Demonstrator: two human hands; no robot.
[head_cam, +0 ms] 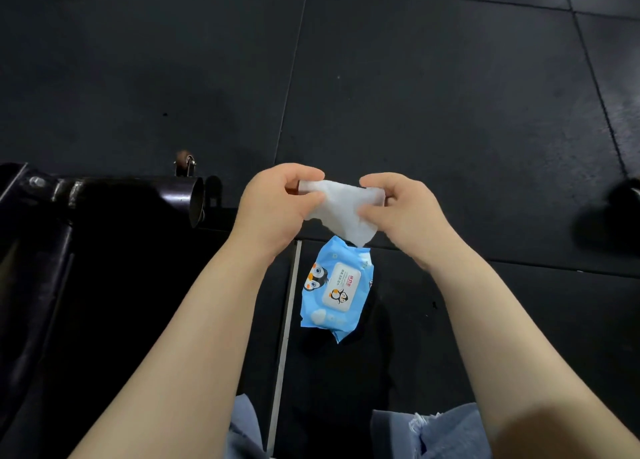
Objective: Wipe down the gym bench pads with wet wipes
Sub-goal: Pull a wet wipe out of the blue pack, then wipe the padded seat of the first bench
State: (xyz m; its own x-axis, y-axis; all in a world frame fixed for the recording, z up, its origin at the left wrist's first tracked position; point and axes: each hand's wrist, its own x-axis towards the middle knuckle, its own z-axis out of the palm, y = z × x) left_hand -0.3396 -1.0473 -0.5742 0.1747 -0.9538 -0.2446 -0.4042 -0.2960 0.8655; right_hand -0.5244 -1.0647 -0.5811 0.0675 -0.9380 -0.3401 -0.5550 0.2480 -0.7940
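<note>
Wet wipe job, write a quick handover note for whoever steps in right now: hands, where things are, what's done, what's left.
Left hand and right hand: fingers of both pinch one white wet wipe, held partly unfolded above the floor.
Wipes pack: blue, lid closed, lying on the black floor mat below the hands.
Bench pad: dark, at the left, not touched by the wipe.
Done: one wipe out of the pack.
Left: finish opening the wipe, then wipe the pads.
</note>
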